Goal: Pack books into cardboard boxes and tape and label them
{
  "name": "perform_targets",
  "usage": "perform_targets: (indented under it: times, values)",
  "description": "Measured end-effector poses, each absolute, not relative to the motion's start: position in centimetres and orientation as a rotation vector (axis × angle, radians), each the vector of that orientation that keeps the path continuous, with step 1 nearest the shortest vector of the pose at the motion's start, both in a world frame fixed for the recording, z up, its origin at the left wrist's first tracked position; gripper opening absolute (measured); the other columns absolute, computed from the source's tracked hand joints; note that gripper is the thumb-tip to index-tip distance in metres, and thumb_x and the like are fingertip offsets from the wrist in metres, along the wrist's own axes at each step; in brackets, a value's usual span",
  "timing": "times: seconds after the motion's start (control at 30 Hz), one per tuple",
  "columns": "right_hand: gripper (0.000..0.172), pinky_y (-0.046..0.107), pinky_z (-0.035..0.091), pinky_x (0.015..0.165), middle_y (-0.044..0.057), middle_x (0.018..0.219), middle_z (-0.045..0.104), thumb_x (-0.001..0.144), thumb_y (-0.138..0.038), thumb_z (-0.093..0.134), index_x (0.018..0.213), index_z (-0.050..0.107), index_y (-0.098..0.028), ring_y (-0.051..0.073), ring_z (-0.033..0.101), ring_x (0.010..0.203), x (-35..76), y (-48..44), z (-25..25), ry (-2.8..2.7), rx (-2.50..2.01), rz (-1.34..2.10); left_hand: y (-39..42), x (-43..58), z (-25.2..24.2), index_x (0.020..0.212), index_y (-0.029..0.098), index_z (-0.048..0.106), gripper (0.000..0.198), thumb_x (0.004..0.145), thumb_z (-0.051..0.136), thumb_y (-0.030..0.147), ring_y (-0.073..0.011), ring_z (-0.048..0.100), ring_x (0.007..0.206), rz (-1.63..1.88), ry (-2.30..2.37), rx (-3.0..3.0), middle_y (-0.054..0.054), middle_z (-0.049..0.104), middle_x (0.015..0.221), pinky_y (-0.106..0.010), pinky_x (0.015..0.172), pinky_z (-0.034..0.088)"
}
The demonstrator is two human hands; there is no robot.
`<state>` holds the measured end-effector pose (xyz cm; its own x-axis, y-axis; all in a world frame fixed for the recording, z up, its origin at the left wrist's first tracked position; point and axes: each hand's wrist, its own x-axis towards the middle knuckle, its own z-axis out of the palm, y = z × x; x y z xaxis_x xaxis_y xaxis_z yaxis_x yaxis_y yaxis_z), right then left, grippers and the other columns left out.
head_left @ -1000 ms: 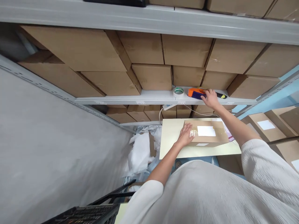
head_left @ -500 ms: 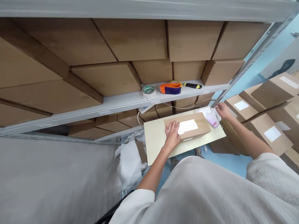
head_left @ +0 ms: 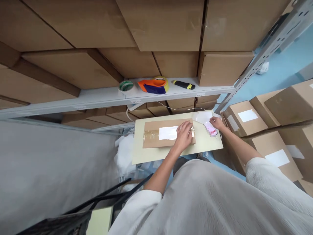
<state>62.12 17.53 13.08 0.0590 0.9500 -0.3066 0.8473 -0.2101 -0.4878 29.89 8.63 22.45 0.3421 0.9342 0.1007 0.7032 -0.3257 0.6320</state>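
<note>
A taped cardboard box (head_left: 168,123) with a white label (head_left: 167,133) lies on a pale yellow board (head_left: 140,156). My left hand (head_left: 184,132) rests on top of its right end, fingers lying over the label's edge and touching the box. Farther right, my right hand (head_left: 216,123) is closed, fingertips drawn together just above a phone (head_left: 211,130) with a pinkish lit screen, partly blurred out. Whether those fingers hold anything is hidden. Behind the phone lies a white sheet (head_left: 201,116), and a thin white cable (head_left: 168,106) runs across the board's back.
On the shelf (head_left: 97,99) lie a tape roll (head_left: 126,86), an orange and blue tape dispenser (head_left: 153,86) and a utility knife (head_left: 183,85). Cardboard boxes (head_left: 168,26) fill the shelves. More labelled boxes (head_left: 246,114) are stacked at right. White wrapping (head_left: 124,151) hangs at left.
My left hand has moved from the box's left part to its right end. The box sits farther left on the board, apart from the phone. My view has shifted.
</note>
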Motion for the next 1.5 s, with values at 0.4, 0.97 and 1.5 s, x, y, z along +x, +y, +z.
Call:
perform_targets:
  times: [0.4, 0.97, 1.5]
  values:
    - [0.036, 0.029, 0.055, 0.077, 0.004, 0.09, 0.079, 0.093, -0.026, 0.072, 0.128, 0.069, -0.019, 0.019, 0.068, 0.077, 59.0, 25.3, 6.0, -1.534, -2.106, 1.398, 10.4, 35.9, 22.9, 0.151, 0.026, 0.065, 0.056, 0.101, 0.046, 0.01, -0.0283, 0.057, 0.15, 0.583, 1.587, 1.99, -0.01, 0.067, 0.157, -0.05, 0.124, 0.043]
    - [0.045, 0.028, 0.056, 0.067, 0.002, 0.069, 0.069, 0.092, -0.055, 0.084, 0.076, 0.054, -0.026, 0.019, 0.068, 0.07, 56.9, 29.9, 6.2, -1.473, -2.122, 1.506, 12.1, 36.3, 23.2, 0.154, 0.029, 0.064, 0.058, 0.103, 0.043, 0.013, -0.0278, 0.055, 0.151, 0.59, 1.702, 1.893, -0.007, 0.068, 0.156, -0.051, 0.127, 0.04]
    - [0.044, 0.037, 0.057, 0.085, 0.011, 0.109, 0.076, 0.076, -0.013, 0.064, 0.118, 0.062, -0.022, 0.029, 0.069, 0.095, 71.0, 24.3, 15.0, -1.84, -2.135, 0.859, 16.6, 47.7, 18.4, 0.132, 0.022, 0.072, 0.038, 0.1, 0.056, 0.01, -0.0234, 0.074, 0.124, 0.815, 1.396, 1.276, -0.01, 0.076, 0.138, -0.039, 0.109, 0.059]
